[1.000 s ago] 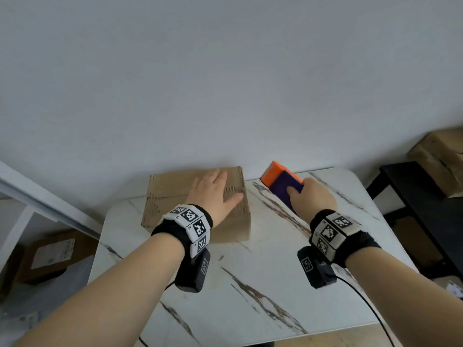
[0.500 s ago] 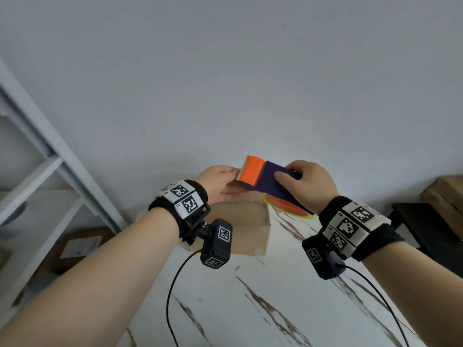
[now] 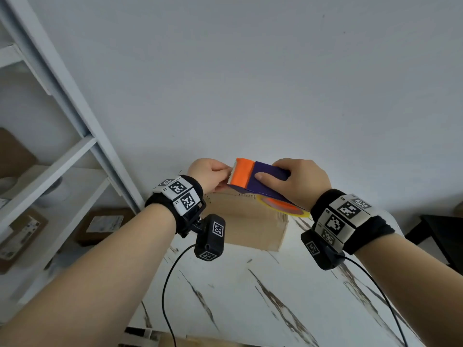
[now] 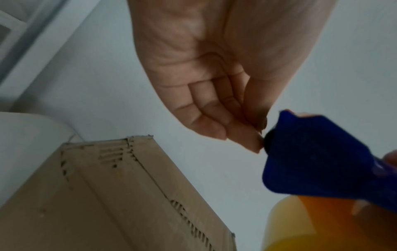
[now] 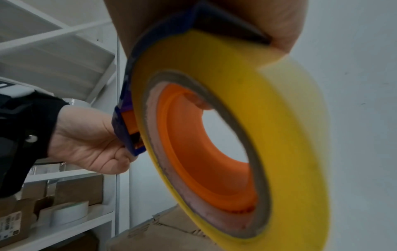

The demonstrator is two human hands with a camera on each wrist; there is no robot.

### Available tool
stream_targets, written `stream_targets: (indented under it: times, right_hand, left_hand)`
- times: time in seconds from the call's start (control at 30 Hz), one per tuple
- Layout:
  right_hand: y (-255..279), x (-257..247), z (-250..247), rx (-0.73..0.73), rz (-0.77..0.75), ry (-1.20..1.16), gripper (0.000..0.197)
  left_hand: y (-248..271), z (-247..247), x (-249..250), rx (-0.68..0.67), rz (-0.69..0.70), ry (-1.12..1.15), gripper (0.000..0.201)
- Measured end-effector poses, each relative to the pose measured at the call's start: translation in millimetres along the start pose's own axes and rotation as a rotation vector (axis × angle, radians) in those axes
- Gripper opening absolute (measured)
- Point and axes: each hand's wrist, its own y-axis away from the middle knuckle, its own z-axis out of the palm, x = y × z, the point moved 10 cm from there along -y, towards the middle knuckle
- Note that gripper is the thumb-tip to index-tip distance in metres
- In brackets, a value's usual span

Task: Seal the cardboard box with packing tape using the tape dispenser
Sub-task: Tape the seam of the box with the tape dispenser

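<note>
A blue tape dispenser [image 3: 265, 180] with an orange front and a toothed blade is held in the air above the closed cardboard box [image 3: 248, 224]. My right hand [image 3: 298, 181] grips its blue body, thumb on the side. Its yellow tape roll [image 5: 247, 135] on an orange hub hangs below. My left hand [image 3: 213, 172] is at the blade end, fingers curled and pinched at the dispenser's front edge [image 4: 268, 141]. Whether they hold the tape end is hidden. The box [image 4: 111, 200] lies under both hands on the white marble table [image 3: 250, 296].
A white shelf unit [image 3: 62, 159] stands to the left, holding cardboard boxes [image 5: 64, 191] and a white tape roll [image 5: 68, 212]. A dark side table [image 3: 441, 234] is at the right. A plain wall rises behind the table. Wrist-camera cables hang over the table's near part.
My right hand lifted the dispenser off the table and brought it over the box. My left hand left the box top and rose to the dispenser's blade end.
</note>
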Motion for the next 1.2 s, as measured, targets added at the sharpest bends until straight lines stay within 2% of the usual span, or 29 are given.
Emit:
stream_targets:
  times: [0.17, 0.27, 0.33, 0.6, 0.77, 1.0, 1.2]
  right_hand:
    - [-19, -4, 7, -0.069, -0.039, 0.06, 0.041]
    - [-23, 12, 9, -0.109, -0.021, 0.163, 0.041]
    - [-26, 23, 12, -0.133, -0.011, 0.22, 0.042]
    - [-50, 12, 33, -0.189, -0.07, 0.329, 0.045]
    - [-61, 0, 45, -0.22, -0.075, 0.393, 0.047]
    - [-66, -3, 53, -0.246, 0.0, 0.496, 0.051]
    - [-71, -20, 63, -0.264, -0.001, 0.627, 0.048]
  left_hand:
    - [-2, -19, -8, 0.118, 0.002, 0.036, 0.015]
    - [-4, -54, -32, 0.25, -0.071, 0.127, 0.02]
    - [-6, -68, -50, 0.281, -0.129, 0.115, 0.014]
    - [-23, -73, -85, 0.293, -0.253, 0.121, 0.008]
    - [-32, -78, -98, 0.311, -0.268, 0.072, 0.015]
    - [-51, -70, -110, 0.2, -0.247, -0.026, 0.019]
    - [-60, -70, -125, 0.139, -0.249, -0.037, 0.021]
